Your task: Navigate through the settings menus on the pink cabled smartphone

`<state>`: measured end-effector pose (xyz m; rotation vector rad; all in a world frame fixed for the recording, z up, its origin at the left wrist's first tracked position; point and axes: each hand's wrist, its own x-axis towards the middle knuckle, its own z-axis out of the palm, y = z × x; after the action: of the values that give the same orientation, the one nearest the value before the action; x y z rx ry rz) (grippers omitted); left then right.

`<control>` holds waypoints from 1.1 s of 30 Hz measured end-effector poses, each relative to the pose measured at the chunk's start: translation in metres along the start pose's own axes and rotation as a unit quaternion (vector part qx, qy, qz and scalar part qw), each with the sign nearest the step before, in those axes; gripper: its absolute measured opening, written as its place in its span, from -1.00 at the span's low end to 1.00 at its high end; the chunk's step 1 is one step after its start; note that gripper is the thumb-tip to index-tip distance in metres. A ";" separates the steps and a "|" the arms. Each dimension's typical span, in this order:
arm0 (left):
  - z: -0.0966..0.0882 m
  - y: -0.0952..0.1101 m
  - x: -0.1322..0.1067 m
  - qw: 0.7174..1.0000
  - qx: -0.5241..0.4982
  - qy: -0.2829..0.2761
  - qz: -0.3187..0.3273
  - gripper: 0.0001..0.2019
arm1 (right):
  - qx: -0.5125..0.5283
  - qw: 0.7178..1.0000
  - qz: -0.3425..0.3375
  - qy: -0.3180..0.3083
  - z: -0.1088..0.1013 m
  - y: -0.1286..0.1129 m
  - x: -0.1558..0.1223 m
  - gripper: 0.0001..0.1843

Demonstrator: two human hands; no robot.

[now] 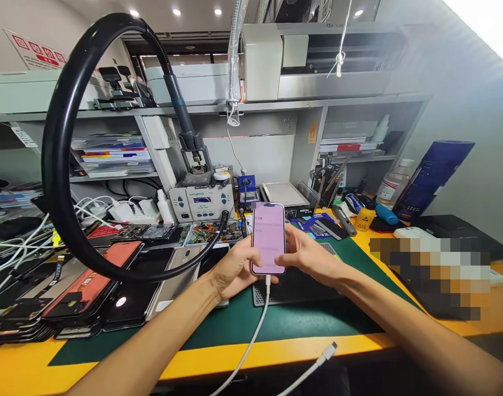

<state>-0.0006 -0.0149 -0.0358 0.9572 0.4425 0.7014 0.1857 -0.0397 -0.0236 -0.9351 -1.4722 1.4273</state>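
A smartphone (269, 234) with a lit pinkish screen is held upright in front of me, over a dark perforated mat (304, 286). My left hand (237, 267) wraps round its left and lower side, thumb over the glass. From the right, my right hand (307, 253) holds the other edge, its thumb at the lower part of the screen. A white charging cable (255, 330) is plugged into the phone's bottom edge and runs down towards me. Another white cable end with a bare plug (327, 351) hangs near the table's front edge.
Stacks of phones and screens (123, 280) fill the left side, beneath a looping black hose (57, 137). A hot-air station (204, 201) stands behind. To the right are a yellow bottle (364, 214), a clear bottle (393, 184) and a pixelated patch. Shelves run along the back.
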 end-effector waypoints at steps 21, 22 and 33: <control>-0.002 0.003 0.002 0.995 -0.100 -0.028 -0.008 -0.37 | 0.003 0.999 -0.027 0.016 0.002 0.008 0.004 -0.32; -0.002 0.003 0.002 0.994 -0.102 -0.029 -0.009 -0.37 | 0.009 0.999 -0.027 0.030 0.001 0.009 0.005 -0.43; 0.000 0.002 0.002 0.990 -0.141 -0.004 0.002 -0.33 | 0.020 1.000 -0.018 -0.016 0.006 0.007 0.001 -0.17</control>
<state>0.0002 -0.0127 -0.0338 0.6938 0.3234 0.7410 0.1795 -0.0410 -0.0300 -0.8617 -1.4711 1.4460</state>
